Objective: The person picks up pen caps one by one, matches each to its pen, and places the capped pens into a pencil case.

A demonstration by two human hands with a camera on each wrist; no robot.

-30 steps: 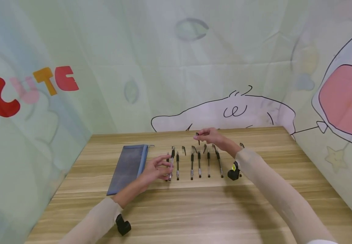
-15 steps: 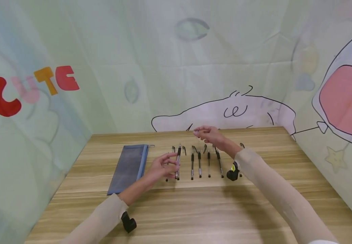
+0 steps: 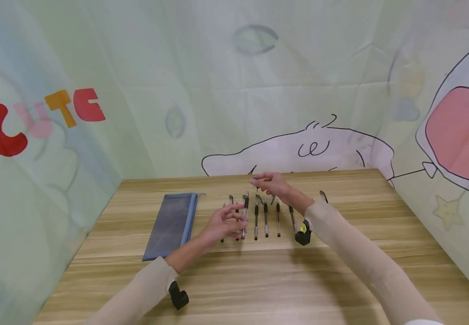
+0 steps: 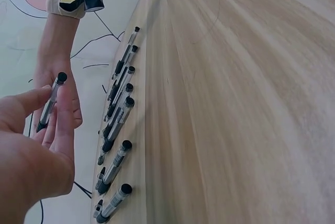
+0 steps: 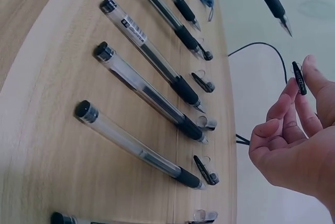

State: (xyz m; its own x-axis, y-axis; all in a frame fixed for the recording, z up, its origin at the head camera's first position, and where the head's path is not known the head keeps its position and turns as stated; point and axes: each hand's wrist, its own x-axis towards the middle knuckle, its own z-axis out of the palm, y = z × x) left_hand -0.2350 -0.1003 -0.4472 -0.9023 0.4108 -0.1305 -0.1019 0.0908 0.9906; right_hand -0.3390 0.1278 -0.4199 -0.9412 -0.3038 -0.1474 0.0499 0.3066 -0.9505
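Observation:
My left hand pinches a clear gel pen with a black grip between thumb and fingers. The bare tip of that pen shows at the top of the right wrist view. My right hand pinches a small black-clipped pen cap between thumb and fingertip, just beyond the row. Cap and pen tip are apart. Below the hands lie several uncapped gel pens side by side, tips pointing away from me. Loose caps sit just past their tips, some of them hidden behind my right hand in the head view.
Left of the pens lies a blue mesh zip pouch, flat on the wooden table. Another loose cap is at the far right. A printed cloth backdrop rises behind the table's back edge.
My left hand has moved right along the row with the pen. My right hand, holding the cap, has shifted a little left, so the two hands are closer.

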